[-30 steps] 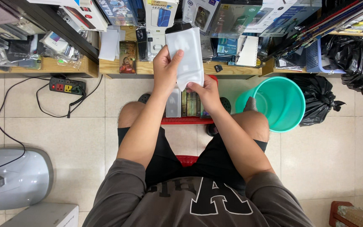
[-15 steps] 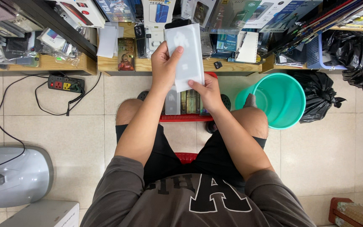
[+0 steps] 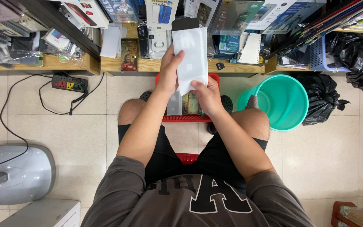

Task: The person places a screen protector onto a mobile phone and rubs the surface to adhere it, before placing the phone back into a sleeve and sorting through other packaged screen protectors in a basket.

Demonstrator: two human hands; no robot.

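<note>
Above the red basket (image 3: 188, 118) of upright packets (image 3: 188, 104), both hands' fingers (image 3: 176, 59) grip a white pouch (image 3: 192, 52); teal bucket (image 3: 279, 101) beside.

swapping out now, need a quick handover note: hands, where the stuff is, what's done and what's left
Left hand: grips the left edge of a white packet, thumb across its front.
Right hand: holds the packet's bottom corner.
Packet: upright in front of the shelf, a black item showing at its top.
Red basket: on the floor between the knees, more flat packets standing in it.
Green bucket: beside the right knee.
Done: packet lifted clear of the basket.
Left: packet not yet set down anywhere.
</note>
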